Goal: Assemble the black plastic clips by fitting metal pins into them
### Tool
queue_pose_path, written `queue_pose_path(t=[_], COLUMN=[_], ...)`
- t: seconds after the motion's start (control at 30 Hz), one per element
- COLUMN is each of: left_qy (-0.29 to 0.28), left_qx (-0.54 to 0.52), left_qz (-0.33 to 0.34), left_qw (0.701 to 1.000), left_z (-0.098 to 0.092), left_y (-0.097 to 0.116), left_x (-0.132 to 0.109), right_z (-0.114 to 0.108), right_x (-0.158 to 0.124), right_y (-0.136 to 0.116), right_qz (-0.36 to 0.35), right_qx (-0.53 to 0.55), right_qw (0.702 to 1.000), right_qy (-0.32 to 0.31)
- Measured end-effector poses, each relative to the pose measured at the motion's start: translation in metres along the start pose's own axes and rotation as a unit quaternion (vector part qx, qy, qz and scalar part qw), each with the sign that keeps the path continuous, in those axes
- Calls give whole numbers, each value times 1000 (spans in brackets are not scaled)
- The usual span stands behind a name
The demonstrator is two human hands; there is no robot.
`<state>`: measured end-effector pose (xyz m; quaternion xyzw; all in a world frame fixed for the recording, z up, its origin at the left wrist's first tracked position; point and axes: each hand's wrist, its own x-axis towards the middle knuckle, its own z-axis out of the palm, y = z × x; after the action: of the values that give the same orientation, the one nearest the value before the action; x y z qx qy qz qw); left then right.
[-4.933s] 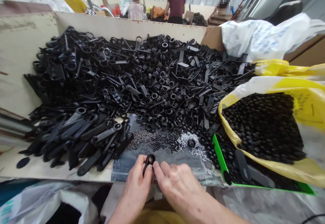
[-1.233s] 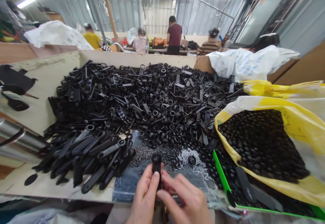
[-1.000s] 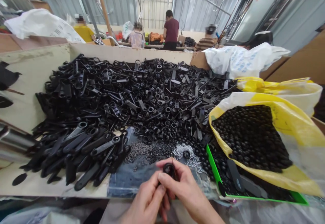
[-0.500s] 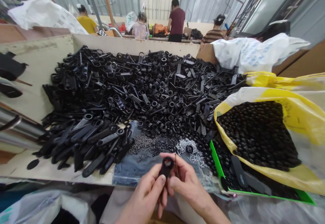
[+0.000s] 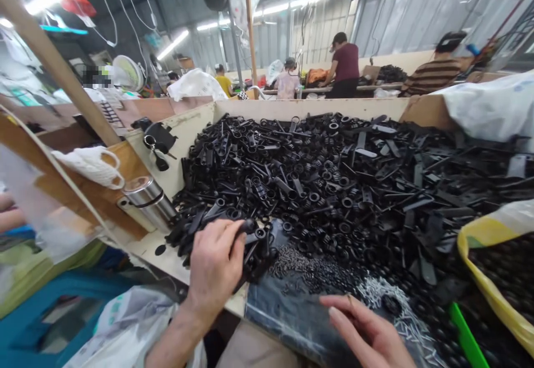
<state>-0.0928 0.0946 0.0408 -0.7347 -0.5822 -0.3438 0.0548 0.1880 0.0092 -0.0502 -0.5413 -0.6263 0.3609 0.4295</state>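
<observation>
My left hand (image 5: 219,259) is closed around a black plastic handle-shaped part (image 5: 248,225), whose rounded end sticks out past the thumb and fingers. It is over the heap of finished-looking black handles (image 5: 254,245) at the left; whether the held part touches them I cannot tell. My right hand (image 5: 373,332) hovers above the dark blue cloth (image 5: 287,312), index finger and thumb stretched out and apart. A small brownish spot shows at its index finger, too small to name. Near it lie small dark screws (image 5: 292,259), black nut-like bits and silver pins (image 5: 379,290).
Behind spreads a big pile of black plastic parts (image 5: 300,173) inside a pale wooden bin (image 5: 187,118). A steel flask (image 5: 152,201) and keys (image 5: 158,154) are at left. At right are a yellow-edged bag (image 5: 479,257) and a green tray edge (image 5: 467,334). Several people work beyond.
The view has swung left and up. My hands, together on a black part before, have separated; the left carried a black part leftward to the handles, and the right opened over the cloth.
</observation>
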Motion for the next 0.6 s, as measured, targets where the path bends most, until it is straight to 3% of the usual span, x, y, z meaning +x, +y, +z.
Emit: queue_pose_path(t=[0.07,0.23,0.43,0.6], left_qy=[5,14,35,72], left_qx=[107,110,113,73], left_qz=[13,5,10,20], left_qw=[994,994,993,995], left_z=[3,19,21,15], left_y=[-23,-52,-59,-47], left_x=[17,33,26,17], right_z=[4,1,-12,8], right_x=[16,62,112,129], right_y=[-14,-34,-30,-36], right_qz=[-18,-51,-39,-43], right_qx=[-30,-135,-306,-417], right_qw=[999,989,951,904], right_qy=[6,-8,-10,-83])
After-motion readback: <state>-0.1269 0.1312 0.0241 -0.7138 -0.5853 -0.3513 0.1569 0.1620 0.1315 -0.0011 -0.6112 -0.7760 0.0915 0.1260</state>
